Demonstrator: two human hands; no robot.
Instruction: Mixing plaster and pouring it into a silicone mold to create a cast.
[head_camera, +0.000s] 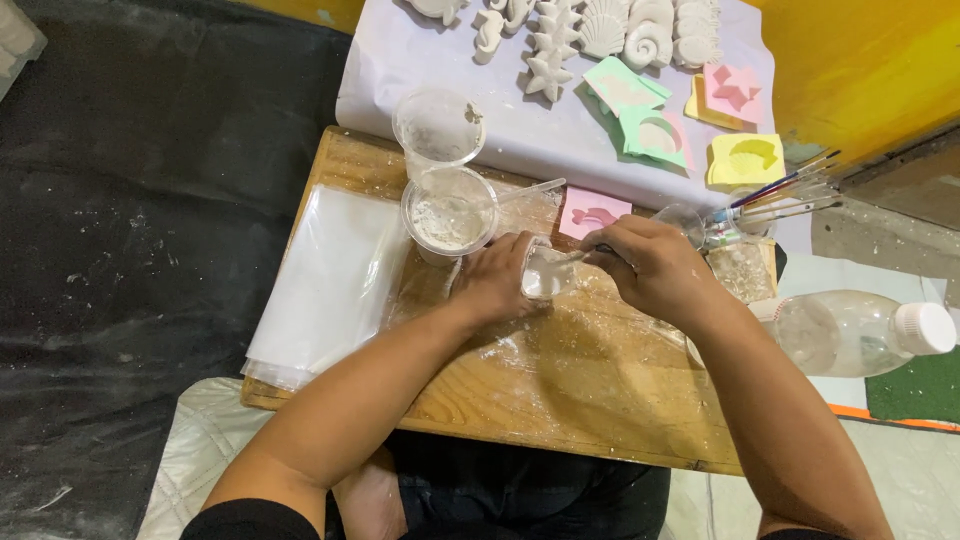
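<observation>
A: What does the left hand (497, 275) hold?

B: It is wrapped around a small clear cup (545, 272) with white paste in it, just right of centre frame, resting on the wooden board (560, 380). The fingers are curled snug round the cup's side.

A: And the right hand (655, 265)?

B: Its fingers are pinched shut on a thin stick (572, 256) whose tip dips into that cup. What kind of tool it is cannot be told.

A: What sits just beyond the hands?

B: Up and to the left, a clear plastic cup of white powder (448, 212) with a clear spoon (532, 189) leaning on its rim, and behind it an empty smeared cup (438, 127). Just above the hands lies a pink square mould (592, 212).

A: Farther out?

B: At the left of the board, a stack of clear plastic bags (330, 285). To the right, a glass jar of paintbrushes (775, 195), and lower right a clear plastic bottle with a white cap (865, 332) lying on its side.

A: And the top of the frame?

B: On white paper (400, 60), white plaster shells and starfish (580, 35), then green (640, 115), yellow (745, 160) and pink moulds (733, 92) at upper right.
</observation>
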